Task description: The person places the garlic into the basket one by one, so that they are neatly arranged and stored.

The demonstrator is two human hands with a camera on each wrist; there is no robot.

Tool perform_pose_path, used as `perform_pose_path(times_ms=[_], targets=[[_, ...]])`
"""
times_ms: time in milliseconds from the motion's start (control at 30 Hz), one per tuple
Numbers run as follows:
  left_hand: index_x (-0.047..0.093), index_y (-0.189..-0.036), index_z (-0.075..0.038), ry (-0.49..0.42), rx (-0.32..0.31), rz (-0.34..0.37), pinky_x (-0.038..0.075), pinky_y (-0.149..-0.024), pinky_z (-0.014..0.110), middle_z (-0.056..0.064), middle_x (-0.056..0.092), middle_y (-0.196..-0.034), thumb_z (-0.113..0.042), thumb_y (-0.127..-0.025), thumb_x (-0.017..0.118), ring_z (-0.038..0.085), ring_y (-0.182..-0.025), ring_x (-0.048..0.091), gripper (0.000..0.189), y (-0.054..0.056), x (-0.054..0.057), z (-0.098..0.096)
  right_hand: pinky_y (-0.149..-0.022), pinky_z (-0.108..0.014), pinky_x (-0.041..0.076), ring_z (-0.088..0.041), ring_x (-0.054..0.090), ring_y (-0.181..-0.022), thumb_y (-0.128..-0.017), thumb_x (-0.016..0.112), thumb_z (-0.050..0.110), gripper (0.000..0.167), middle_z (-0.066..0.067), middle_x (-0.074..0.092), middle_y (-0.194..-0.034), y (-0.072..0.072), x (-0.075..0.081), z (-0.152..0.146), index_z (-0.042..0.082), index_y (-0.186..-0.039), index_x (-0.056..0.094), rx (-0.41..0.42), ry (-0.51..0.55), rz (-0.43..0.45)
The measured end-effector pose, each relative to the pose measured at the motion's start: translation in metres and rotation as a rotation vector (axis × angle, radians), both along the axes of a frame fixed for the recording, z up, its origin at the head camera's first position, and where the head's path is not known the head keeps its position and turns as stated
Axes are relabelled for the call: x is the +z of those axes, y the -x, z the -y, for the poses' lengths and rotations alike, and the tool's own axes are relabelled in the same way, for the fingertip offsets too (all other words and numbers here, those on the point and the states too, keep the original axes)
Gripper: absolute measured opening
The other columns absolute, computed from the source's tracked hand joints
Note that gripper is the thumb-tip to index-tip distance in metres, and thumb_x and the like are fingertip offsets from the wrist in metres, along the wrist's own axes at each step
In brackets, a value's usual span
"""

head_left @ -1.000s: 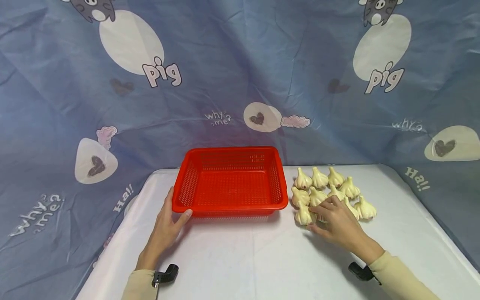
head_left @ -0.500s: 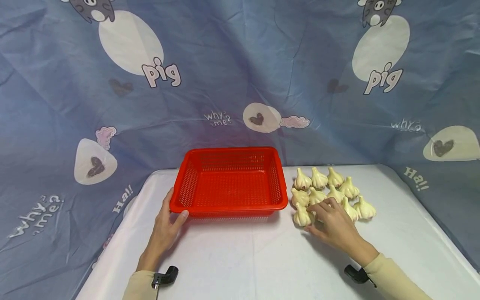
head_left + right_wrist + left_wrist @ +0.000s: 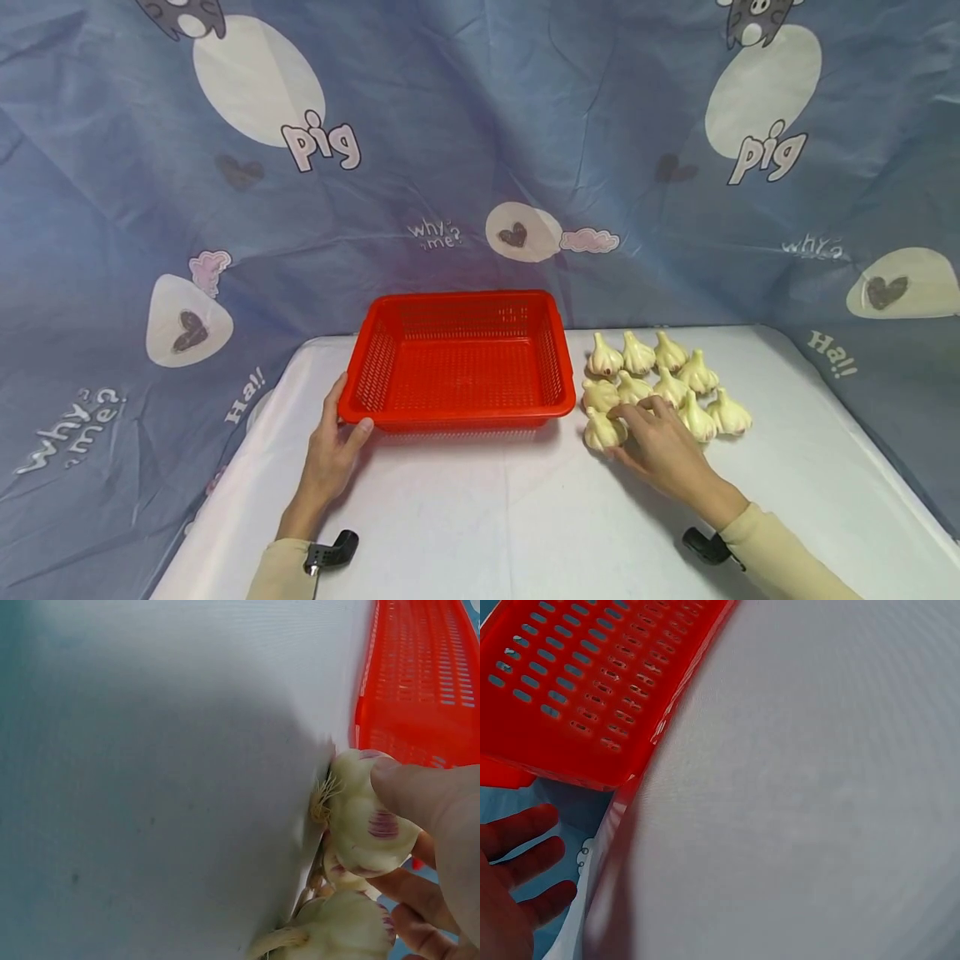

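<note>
In the head view, my right hand [image 3: 663, 450] pinches the front-left garlic bulb [image 3: 602, 431] of a group on the table. The right wrist view shows the thumb pressed on this pale, purple-streaked bulb [image 3: 379, 825], with fingers behind it. Another bulb [image 3: 337, 926] lies close beside it. My left hand [image 3: 330, 454] is at the front-left corner of a red plastic basket [image 3: 457, 415], thumb at the front edge and fingers along the left side. In the left wrist view, the left hand's fingers [image 3: 529, 862] are spread and fairly straight, just outside the basket [image 3: 562, 754].
Several more garlic bulbs [image 3: 667, 354] stand in loose rows right of the basket, on a table with a white cover [image 3: 465, 517]. A blue printed cloth [image 3: 420, 150] hangs behind and at both sides. The basket holds nothing visible.
My right hand has shifted slightly left, and the bulb it pinches has moved and tilted left a little. The basket's left end and my left hand have edged slightly left.
</note>
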State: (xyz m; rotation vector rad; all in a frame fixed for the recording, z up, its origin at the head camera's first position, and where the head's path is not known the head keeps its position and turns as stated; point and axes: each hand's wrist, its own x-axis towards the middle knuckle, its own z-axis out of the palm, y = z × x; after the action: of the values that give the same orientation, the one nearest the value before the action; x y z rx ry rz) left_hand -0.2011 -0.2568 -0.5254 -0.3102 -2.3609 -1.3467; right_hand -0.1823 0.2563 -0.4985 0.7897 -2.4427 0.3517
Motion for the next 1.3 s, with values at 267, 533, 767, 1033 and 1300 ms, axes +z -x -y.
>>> perform_pose_path(times_ms=[267,533,767,1033,1300], targets=[[0.028,-0.17,-0.023,-0.052,-0.011,-0.012,0.042,-0.1,0.007,0.015,0.057,-0.156,-0.009,-0.1,0.063,-0.009,-0.124,0.054,0.079,0.001,-0.005,0.001,-0.082,-0.048,0.053,-0.03,0.061,-0.097,-0.071,0.095,0.028,0.057,-0.011,0.077,-0.106,0.0,0.0,0.002,0.004,-0.118,0.073,-0.012,-0.024,0.0],[0.04,-0.166,-0.024,-0.108,0.013,0.003,0.046,-0.094,0.008,0.007,0.052,-0.162,-0.012,-0.103,0.057,-0.008,-0.124,0.055,0.066,0.001,-0.004,0.005,-0.08,-0.048,0.054,-0.031,0.063,-0.097,-0.069,0.098,0.028,0.057,-0.01,0.078,-0.103,0.0,0.0,0.004,0.005,-0.114,0.071,-0.012,-0.029,0.002],[0.04,-0.166,-0.025,-0.122,0.012,0.019,0.045,-0.095,0.008,0.006,0.051,-0.163,-0.013,-0.104,0.056,-0.007,-0.125,0.055,0.065,0.001,-0.005,0.006,-0.077,-0.046,0.054,-0.029,0.065,-0.095,-0.067,0.1,0.025,0.06,-0.008,0.079,-0.102,0.0,-0.001,0.003,0.006,-0.115,0.069,0.023,-0.013,-0.009],[0.038,-0.166,-0.028,-0.126,0.019,0.05,0.044,-0.097,0.009,0.005,0.05,-0.163,-0.017,-0.104,0.054,-0.006,-0.124,0.055,0.065,0.001,-0.006,0.006,-0.078,-0.045,0.054,-0.028,0.064,-0.095,-0.07,0.095,0.034,0.06,-0.005,0.076,-0.093,-0.001,0.002,0.004,0.007,-0.116,0.07,0.023,-0.001,-0.006],[0.037,-0.167,-0.028,-0.139,0.01,0.059,0.044,-0.099,0.01,0.004,0.05,-0.163,-0.018,-0.105,0.053,-0.005,-0.126,0.055,0.065,0.002,-0.006,0.005,-0.078,-0.041,0.05,-0.023,0.058,-0.097,-0.074,0.092,0.03,0.06,0.004,0.062,-0.08,-0.004,0.019,0.007,0.007,-0.125,0.068,0.013,0.048,0.048]])
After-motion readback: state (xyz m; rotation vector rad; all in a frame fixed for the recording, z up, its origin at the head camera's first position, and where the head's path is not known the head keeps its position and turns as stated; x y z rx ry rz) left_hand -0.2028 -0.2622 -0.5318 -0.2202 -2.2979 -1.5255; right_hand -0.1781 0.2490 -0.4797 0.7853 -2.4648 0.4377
